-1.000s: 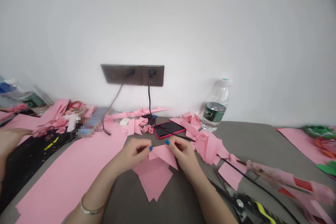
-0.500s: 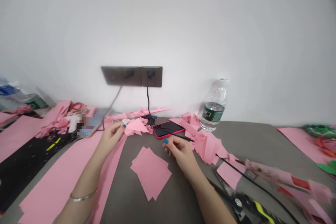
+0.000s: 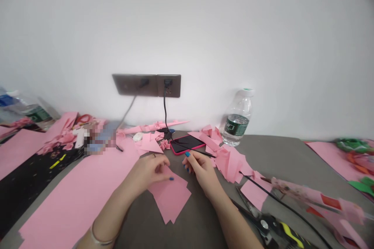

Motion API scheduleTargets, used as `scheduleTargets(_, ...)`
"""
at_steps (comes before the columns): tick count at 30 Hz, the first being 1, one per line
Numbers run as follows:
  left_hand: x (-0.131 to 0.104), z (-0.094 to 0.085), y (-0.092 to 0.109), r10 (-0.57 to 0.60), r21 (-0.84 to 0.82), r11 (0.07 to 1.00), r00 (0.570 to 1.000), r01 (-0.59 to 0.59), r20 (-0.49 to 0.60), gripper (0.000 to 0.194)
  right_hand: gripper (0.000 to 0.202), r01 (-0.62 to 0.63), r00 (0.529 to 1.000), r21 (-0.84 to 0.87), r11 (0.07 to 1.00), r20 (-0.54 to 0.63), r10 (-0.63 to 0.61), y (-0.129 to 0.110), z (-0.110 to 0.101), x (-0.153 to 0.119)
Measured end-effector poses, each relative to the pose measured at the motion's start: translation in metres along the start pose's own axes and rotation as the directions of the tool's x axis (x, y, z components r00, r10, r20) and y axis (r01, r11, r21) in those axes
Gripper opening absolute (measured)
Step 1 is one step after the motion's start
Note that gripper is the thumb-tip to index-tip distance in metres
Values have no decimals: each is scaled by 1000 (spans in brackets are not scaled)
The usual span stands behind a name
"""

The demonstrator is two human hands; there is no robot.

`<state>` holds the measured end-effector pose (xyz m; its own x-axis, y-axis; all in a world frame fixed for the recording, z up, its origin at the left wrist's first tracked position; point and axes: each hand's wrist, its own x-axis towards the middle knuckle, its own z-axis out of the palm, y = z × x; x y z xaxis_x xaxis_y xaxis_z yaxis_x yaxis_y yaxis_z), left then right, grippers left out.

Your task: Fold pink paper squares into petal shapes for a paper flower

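Note:
Several pink paper squares lie in a loose, fanned stack on the grey table. Over the stack's upper left edge is my left hand, thumb and fingers apart around the paper's edge; nothing is lifted. My right hand is to the right of the stack, its fingers curled in a pinch; what it holds, if anything, is too small to make out. Just beyond it lies a phone with a pink edge, a black cable across it.
Large pink sheets cover the left side. Pink scraps and a water bottle stand back right. Scissors and a pink-covered glue gun lie at the right. A wall socket holds the cable plug.
My left hand has moved from the scraps at the back to the stack of squares, right and nearer, and left a pink piece behind. My right hand has hardly moved.

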<state>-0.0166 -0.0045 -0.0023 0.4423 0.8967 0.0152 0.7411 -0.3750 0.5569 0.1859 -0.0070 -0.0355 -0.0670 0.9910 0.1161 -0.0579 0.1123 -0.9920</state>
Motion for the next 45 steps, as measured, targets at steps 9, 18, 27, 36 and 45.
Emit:
scheduleTargets(9,-2,-1,-5,-5,-40,999,997,8,73,26,48,-13,1000,7,1000,2,13,-2,1,0)
scheduleTargets(18,-2,2,-4,-51,-95,994,993,60,104,35,48,-13,1000,21,1000,-7,13,-1,1,1)
scheduleTargets(27,-1,3,-7,-46,-252,964,986,86,162,20,49,-19,1000,32,999,5,19,1,1,1)
scheduleTargets(36,5,-3,6,-113,-437,899,961,-9,-253,20,30,100,995,133,986,0,-101,2,1,-2)
scheduleTargets(45,3,6,14,-47,-595,803,999,23,-25,25,9,280,958,32,959,-67,-278,5,4,-2)
